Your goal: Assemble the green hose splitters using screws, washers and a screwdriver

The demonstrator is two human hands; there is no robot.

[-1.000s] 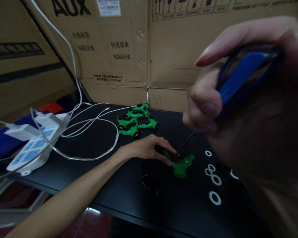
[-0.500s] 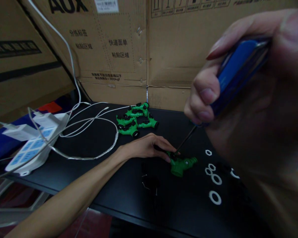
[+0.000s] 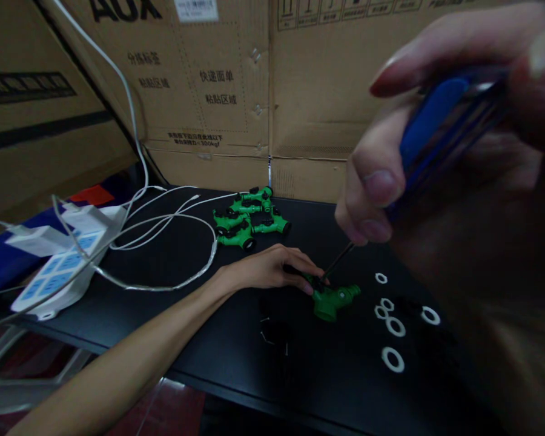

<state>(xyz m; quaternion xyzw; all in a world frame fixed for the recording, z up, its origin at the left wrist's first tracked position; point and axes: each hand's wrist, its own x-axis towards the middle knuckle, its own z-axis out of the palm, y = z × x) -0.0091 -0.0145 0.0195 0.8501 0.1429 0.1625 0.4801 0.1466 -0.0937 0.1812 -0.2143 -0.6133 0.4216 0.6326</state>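
Observation:
My right hand (image 3: 381, 175), large and close to the camera, is closed around the blue handle of a screwdriver (image 3: 432, 124). The dark shaft slants down to the left, and its tip meets the black part on top of a green Y-shaped hose connector (image 3: 329, 301). My left hand (image 3: 284, 267) grips that connector at its left end between thumb and fingers, against the black table (image 3: 327, 375). The exact spot where the tip sits is dark and partly covered by the left fingers. Several white rings (image 3: 395, 327) lie to the right of the connector.
More green connectors (image 3: 243, 235) are grouped at the back of the table. On the left, a white power strip (image 3: 57, 275) holds plugged-in adapters, with white cables (image 3: 163, 289) looping towards the middle. Cardboard boxes (image 3: 309, 103) stand behind. Small dark parts (image 3: 275, 332) lie near the front.
The screwdriver handle has turned in my right hand, and the fingers have shifted slightly. A white ring at the right shows more fully. My left hand and the connector stay nearly still.

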